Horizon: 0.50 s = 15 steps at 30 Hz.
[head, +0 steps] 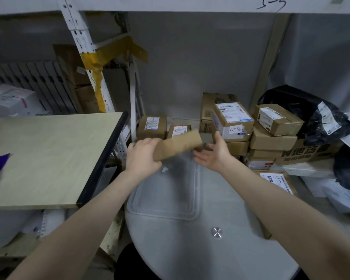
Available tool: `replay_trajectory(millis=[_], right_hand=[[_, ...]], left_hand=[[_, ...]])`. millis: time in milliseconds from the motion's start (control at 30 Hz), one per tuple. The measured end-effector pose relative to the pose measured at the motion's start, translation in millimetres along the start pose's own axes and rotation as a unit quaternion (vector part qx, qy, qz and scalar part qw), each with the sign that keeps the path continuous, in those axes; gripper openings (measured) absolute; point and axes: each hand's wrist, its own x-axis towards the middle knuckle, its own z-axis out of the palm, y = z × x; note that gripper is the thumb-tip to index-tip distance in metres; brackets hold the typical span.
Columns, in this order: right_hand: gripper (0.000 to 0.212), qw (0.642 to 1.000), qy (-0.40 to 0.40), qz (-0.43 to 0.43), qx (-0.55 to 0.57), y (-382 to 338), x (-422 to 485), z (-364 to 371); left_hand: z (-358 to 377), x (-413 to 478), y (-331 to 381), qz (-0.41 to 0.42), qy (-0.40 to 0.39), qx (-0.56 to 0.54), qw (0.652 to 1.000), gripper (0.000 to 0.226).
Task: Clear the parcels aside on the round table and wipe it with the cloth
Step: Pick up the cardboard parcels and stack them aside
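Head view: left hand (143, 156) grips a brown parcel (178, 145) over the round worktop's (190, 255) far edge, right hand (212, 156) spread, empty, just beside it. Clearing looks nearly done; a clear lid (166, 199) lies there, wiping not yet begun.

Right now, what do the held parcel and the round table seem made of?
Parcel: cardboard, judging by its plain brown, matte face, though it is blurred. Round table: smooth pale grey top with a dull sheen, perhaps laminate or painted; its small disc looks like brushed metal.

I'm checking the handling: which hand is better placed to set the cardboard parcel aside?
Left, probably: the left hand grips the cardboard parcel, while the right hand is only open at its other end.
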Motion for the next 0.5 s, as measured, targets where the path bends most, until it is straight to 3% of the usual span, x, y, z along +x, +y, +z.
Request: replay_trajectory(millis=[33,100,200,267,333,433,500], right_hand=[[0.069,1.0,0.002,0.02,0.021,-3,4,-3],[0.068,0.998,0.014,0.045,-0.044,-4,13,-8],[0.042,0.99,0.008,0.052,-0.132,1,27,-12],[0.028,0.992,0.012,0.026,-0.121,5,37,-11],[0.039,0.992,0.035,-0.018,-0.117,10,47,-7],[0.046,0.986,0.07,-0.065,-0.134,16,59,-7],[0.038,0.983,0.08,-0.072,-0.146,20,65,-9]], left_hand=[[5,0,-3,0.042,0.004,0.036,0.998,0.065],[19,3,-12,0.101,0.026,0.079,0.991,0.064],[36,9,-18,0.102,0.041,0.117,0.987,0.064],[45,15,-17,0.0,0.017,0.099,0.995,0.071],[52,21,-16,-0.167,-0.008,0.028,0.986,0.084],[53,32,-19,-0.378,-0.005,-0.196,0.905,0.076],[60,38,-26,-0.405,-0.015,-0.308,0.861,0.056]])
